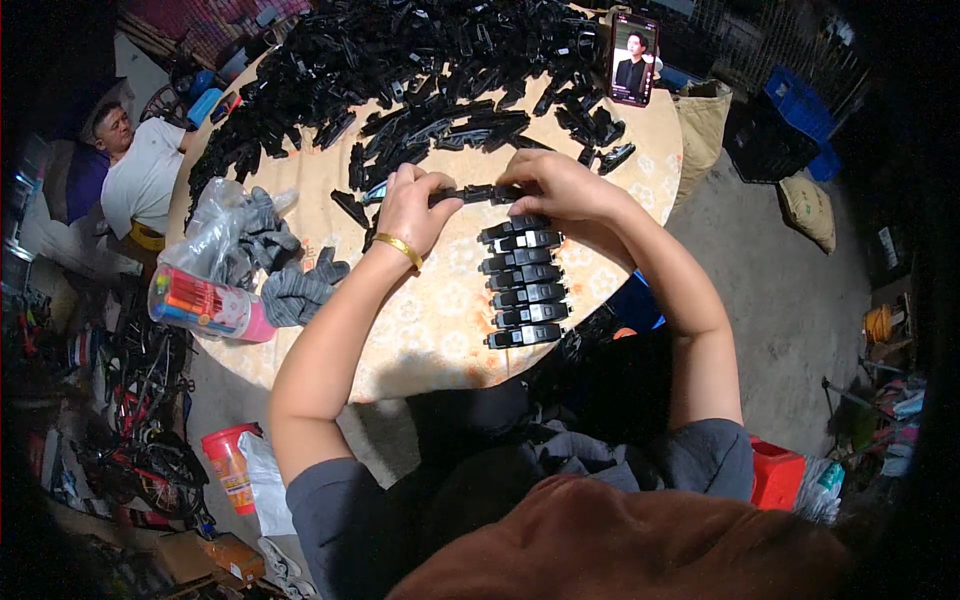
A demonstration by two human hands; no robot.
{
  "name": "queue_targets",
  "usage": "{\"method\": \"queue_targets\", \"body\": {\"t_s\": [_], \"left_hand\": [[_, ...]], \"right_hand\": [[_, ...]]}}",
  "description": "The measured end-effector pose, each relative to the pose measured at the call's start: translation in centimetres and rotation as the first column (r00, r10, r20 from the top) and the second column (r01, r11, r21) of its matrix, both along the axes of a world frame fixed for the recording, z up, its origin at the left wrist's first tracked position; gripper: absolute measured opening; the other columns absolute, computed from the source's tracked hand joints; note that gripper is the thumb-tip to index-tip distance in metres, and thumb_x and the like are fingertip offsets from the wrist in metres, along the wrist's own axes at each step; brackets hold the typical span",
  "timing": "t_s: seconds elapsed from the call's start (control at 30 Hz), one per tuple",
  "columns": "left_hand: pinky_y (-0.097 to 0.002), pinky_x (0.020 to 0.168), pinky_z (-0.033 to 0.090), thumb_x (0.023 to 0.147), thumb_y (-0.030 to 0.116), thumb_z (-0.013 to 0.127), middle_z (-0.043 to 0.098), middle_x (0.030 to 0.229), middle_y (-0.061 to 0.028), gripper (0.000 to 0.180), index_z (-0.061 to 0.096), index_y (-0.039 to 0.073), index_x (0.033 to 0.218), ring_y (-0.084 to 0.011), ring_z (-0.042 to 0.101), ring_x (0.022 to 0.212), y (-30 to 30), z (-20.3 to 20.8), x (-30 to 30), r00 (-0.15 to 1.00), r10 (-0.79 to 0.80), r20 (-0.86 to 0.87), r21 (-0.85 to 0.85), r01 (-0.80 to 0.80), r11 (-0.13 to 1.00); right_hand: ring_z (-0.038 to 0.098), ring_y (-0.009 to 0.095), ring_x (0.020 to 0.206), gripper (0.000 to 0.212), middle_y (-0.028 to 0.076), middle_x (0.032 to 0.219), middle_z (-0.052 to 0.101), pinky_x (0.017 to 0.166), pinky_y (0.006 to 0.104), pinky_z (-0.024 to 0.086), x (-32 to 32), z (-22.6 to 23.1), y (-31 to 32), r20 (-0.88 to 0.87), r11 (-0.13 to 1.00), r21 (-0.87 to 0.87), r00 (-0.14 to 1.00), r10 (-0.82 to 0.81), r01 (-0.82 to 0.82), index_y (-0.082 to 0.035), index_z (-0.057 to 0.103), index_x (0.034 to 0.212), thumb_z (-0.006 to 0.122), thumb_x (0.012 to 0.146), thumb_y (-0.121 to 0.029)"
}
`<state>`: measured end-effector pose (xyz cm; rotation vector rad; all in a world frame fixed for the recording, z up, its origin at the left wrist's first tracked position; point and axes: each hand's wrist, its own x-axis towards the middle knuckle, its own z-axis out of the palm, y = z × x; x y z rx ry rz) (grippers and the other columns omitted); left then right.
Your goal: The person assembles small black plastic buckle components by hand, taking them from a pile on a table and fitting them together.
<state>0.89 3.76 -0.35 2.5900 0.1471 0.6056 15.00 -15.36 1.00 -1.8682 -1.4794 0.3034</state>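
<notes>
Head view: both hands pinched on one black part, upper centre of the frame

And there it is, the black part (478,194), held level just above the middle of the frame! The left hand (410,208) has its left end, closed with thumb and fingertips gripping; a gold bracelet (402,250) circles that wrist. On the other end, the right hand (555,185) pinches too, thumb below, fingers curled over the top.

Just below the right hand, what a tidy column (525,282) of similar black pieces, laid crosswise one under another, running down toward the surface's near edge. All this on a round surface (425,300) in a pale, flower-patterned cover. Look to the top: a great heap (430,55) of loose black pieces spreads across the upper part of the surface, and a phone (632,60) stands upright at its upper right, screen lit with a figure in dark clothing.

Over to the left of the surface: a clear plastic bag (213,228), grey gloves (300,292) beside it, and a clear container (208,303) of colourful pens lying on its side. Further out, upper left, a person in a white shirt (145,170); lower left, a red tub (230,468); upper right, a pale sack (807,214) on the floor (750,270).
</notes>
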Motion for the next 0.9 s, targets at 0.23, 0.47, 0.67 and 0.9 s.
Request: {"method": "queue_targets", "body": {"t_s": [0.23,0.47,0.67,0.9], "left_hand": [[-0.0357,0.075,0.045,0.069,0.019,0.075,0.059,0.08,-0.011,0.024,0.068,0.005,0.087,-0.0277,0.055,0.082,-0.1,-0.3,0.1,0.999,-0.052,-0.013,0.012,0.053,0.999],[-0.0342,0.068,0.047,0.065,0.017,0.078,0.061,0.078,-0.0116,0.025,0.067,0.002,0.083,-0.0266,0.058,0.074,0.0,-0.4,0.2,0.999,-0.05,0.011,-0.008,0.05,0.999],[-0.0324,0.065,0.048,0.064,0.014,0.078,0.06,0.076,-0.0109,0.023,0.068,0.001,0.079,-0.0243,0.059,0.071,0.0,-0.6,0.8,0.998,-0.067,0.016,-0.077,0.068,0.995],[-0.0325,0.067,0.047,0.062,0.012,0.079,0.061,0.075,-0.0089,0.023,0.068,0.002,0.079,-0.0238,0.057,0.071,-1.1,-0.4,0.3,0.995,-0.099,-0.011,-0.18,0.095,0.979]], "right_hand": [[0.058,0.032,0.083,0.025,0.013,0.086,0.062,0.072,0.0385,0.047,-0.3,0.7,0.0,0.316,0.982,0.062,0.93,-0.187,0.176,-0.002,0.067,0.094,0.07,0.072,-0.014],[0.057,0.029,0.081,0.024,0.01,0.08,0.059,0.07,0.0373,0.047,-1.1,0.0,1.1,0.358,0.993,0.067,0.926,-0.117,0.099,-0.003,0.068,0.092,0.071,0.069,-0.011],[0.056,0.03,0.084,0.027,0.012,0.081,0.06,0.073,0.0385,0.046,0.0,-0.2,1.7,0.351,0.998,0.065,0.936,-0.025,0.003,-0.003,0.069,0.09,0.072,0.068,-0.019],[0.06,0.027,0.079,0.025,0.011,0.08,0.063,0.069,0.0361,0.047,-0.6,-0.2,2.2,0.372,0.991,0.071,0.925,0.075,-0.109,-0.003,0.07,0.088,0.073,0.07,-0.02]]}}
